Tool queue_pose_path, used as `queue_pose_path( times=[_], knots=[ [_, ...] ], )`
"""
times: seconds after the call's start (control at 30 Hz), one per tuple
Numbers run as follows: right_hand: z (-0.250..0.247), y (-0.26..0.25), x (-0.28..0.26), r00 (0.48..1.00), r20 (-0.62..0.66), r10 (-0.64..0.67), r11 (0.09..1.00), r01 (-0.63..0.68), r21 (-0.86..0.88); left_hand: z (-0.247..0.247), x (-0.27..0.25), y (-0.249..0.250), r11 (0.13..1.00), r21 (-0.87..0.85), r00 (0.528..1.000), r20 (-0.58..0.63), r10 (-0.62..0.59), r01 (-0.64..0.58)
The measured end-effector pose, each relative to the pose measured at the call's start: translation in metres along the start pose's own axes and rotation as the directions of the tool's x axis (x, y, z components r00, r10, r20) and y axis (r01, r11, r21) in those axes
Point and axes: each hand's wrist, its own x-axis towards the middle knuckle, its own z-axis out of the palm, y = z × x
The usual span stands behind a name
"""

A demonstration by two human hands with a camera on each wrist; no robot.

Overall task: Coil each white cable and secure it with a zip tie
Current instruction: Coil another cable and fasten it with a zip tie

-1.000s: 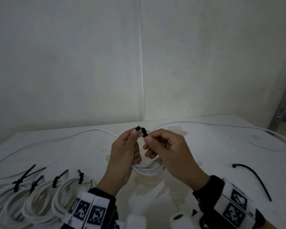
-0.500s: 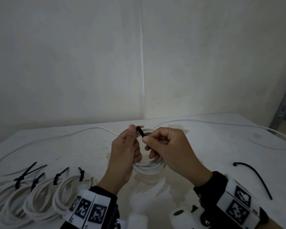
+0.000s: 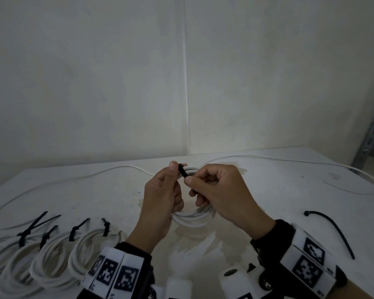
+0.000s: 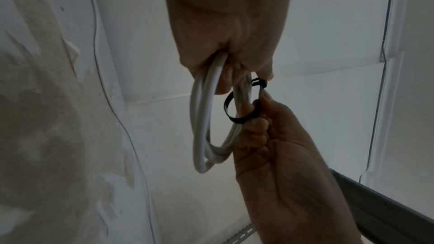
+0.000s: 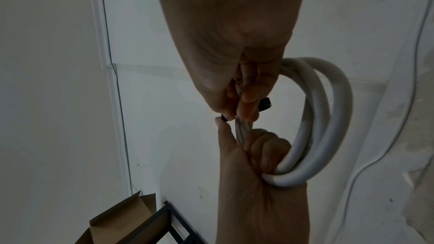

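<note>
Since a second ago your hands have sunk closer to the table point(image 3: 268, 190). Your left hand point(image 3: 160, 197) grips the coil point(image 3: 194, 219); your right hand point(image 3: 220, 190) pinches the tie point(image 3: 183, 172) looped round it. No readable writing.

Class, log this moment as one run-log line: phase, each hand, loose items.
phase: closing zip tie round coil | left hand: grips coil, tie head | right hand: pinches tie | loose: spare tie on table
</note>
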Motion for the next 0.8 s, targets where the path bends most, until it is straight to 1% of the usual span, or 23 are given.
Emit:
queue_pose_path(
  times=[0.13, 0.27, 0.33, 0.4, 0.57, 0.67, 0.8],
  knots=[
    [0.001, -0.003, 0.001, 1.000, 0.011, 0.017, 1.000, -0.017, -0.005, -0.004, 0.000, 0.001, 0.995, 0.077, 0.998, -0.001, 0.066, -0.066],
    [0.004, -0.005, 0.003, 1.000, -0.022, -0.017, 1.000, 0.017, -0.013, -0.005, -0.004, -0.002, 0.974, 0.186, 0.991, 0.015, 0.131, -0.131],
    [0.008, -0.005, 0.004, 0.999, -0.032, -0.045, 0.999, 0.044, -0.030, -0.004, -0.005, -0.003, 0.974, 0.188, 0.992, 0.013, 0.123, -0.123],
    [0.011, -0.006, 0.004, 0.997, -0.015, -0.072, 0.996, 0.071, -0.048, -0.005, -0.004, -0.001, 0.978, 0.177, 0.993, -0.006, 0.115, -0.112],
    [0.008, 0.000, -0.001, 0.983, 0.007, -0.186, 0.974, 0.185, -0.131, -0.012, 0.002, 0.008, 0.981, 0.109, 0.982, -0.089, 0.169, -0.159],
    [0.013, 0.002, -0.002, 0.976, 0.032, -0.216, 0.960, 0.218, -0.177, -0.010, 0.001, 0.009, 0.977, 0.120, 0.979, -0.085, 0.185, -0.174],
    [0.014, 0.002, 0.001, 0.971, -0.044, -0.234, 0.968, 0.229, -0.098, -0.003, -0.003, 0.011, 0.959, 0.189, 0.972, -0.064, 0.225, -0.210]
  ],
)
